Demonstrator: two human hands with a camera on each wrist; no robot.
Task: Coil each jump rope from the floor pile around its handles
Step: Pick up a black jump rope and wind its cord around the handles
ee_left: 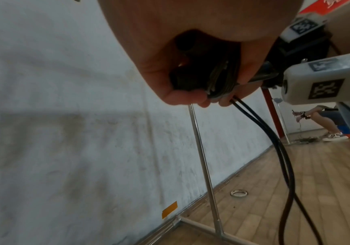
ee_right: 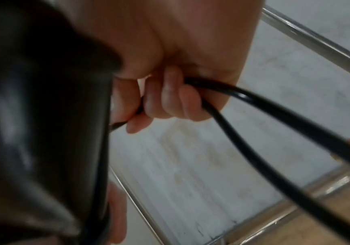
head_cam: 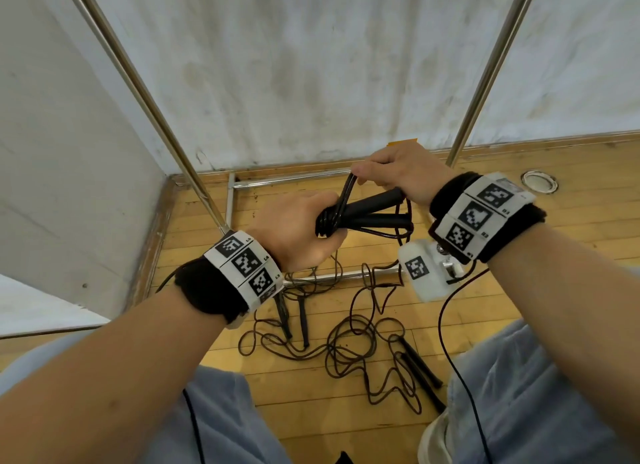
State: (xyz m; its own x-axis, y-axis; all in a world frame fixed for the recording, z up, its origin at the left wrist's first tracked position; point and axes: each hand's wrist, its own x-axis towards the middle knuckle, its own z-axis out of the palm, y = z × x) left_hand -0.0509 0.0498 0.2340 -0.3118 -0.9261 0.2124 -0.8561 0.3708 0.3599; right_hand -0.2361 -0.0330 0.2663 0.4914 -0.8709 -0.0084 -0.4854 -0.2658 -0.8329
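Winding a jump rope around its paired handles, above the floor pile.

The left hand (head_cam: pixel 298 229) grips both handles (head_cam: pixel 374 210) and the wound turns; the right hand (head_cam: pixel 398 172) pinches the cord (head_cam: pixel 346 195). Each turn should probably stay taut and sit beside the last. More ropes (head_cam: pixel 346 342) lie tangled on the floor (head_cam: pixel 571 290).

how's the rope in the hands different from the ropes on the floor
The held rope is up off the floor, its two handles side by side in the left hand, cord turns wound near one end; the right hand pinches its cord. The floor ropes lie in loose tangled loops, handles scattered apart. All have dark cords and black handles.
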